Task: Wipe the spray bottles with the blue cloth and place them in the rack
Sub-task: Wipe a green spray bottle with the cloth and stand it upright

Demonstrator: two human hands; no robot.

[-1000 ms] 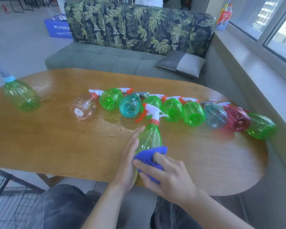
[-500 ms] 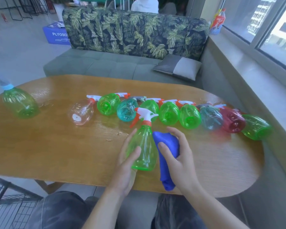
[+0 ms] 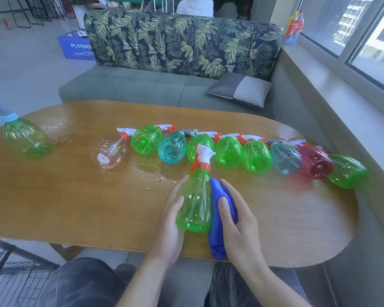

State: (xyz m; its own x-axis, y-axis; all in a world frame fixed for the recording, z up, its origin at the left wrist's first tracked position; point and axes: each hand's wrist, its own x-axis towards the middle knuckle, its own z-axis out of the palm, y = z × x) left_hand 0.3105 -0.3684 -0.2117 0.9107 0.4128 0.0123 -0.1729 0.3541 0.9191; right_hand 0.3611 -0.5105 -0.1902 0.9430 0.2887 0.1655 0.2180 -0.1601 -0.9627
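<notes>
The green spray bottle (image 3: 195,201) is held upright near the front edge of the worktop (image 3: 75,196), cradled by the left hand (image 3: 171,220), whose grip is wrapped round its left side. The blue cloth (image 3: 220,218) is pressed against the bottle's right side by the right hand (image 3: 237,224), fingers curled over it.

Risk-wise: the plastic looks slick and light, so a squeeze from both sides could probably pop it out toward the front edge and onto the lap or floor. The cloth's tail already hangs over that edge and could get snagged. A row of bottles (image 3: 228,155) is lying just behind, so a forward shove would likely send them rolling. Open room is found left of the hands; the rack (image 3: 7,273) is glimpsed at lower left.
</notes>
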